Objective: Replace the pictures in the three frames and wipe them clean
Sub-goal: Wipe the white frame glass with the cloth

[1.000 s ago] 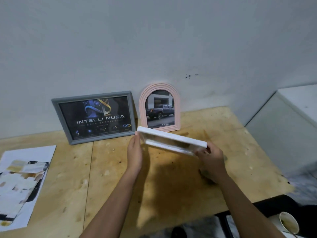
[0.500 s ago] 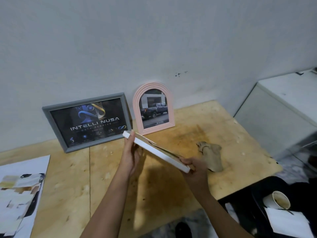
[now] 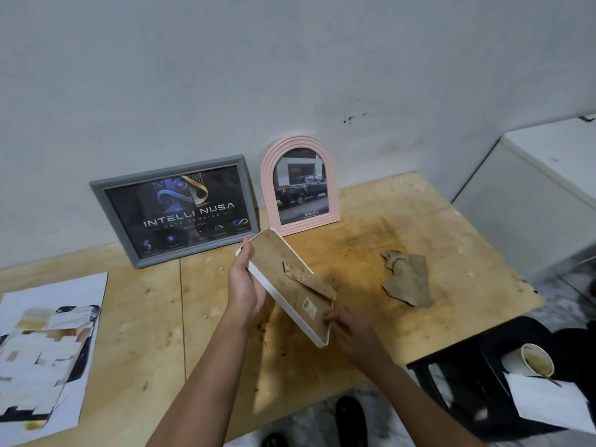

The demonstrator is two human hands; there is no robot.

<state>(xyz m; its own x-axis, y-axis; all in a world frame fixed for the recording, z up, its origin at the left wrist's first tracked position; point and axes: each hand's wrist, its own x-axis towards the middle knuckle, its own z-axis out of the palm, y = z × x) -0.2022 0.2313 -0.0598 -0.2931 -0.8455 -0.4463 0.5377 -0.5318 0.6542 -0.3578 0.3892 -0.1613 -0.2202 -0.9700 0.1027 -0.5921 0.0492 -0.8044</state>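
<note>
Brown fibreboard faces upward: it is the back of the white rectangular picture frame [image 3: 283, 272], held tilted above the plywood table [image 3: 354, 227]. The frame's long axis runs from far left down to near right. The left hand [image 3: 243, 287] clasps the far long edge, and the right hand [image 3: 350, 332] pinches the near corner. Behind, the grey rectangular frame [image 3: 175, 209] and the pink arched frame [image 3: 301, 185] lean on the wall. The crumpled tan cloth [image 3: 408, 282] lies apart at right, and the printed paper sheet [image 3: 48, 343] lies at left.
</note>
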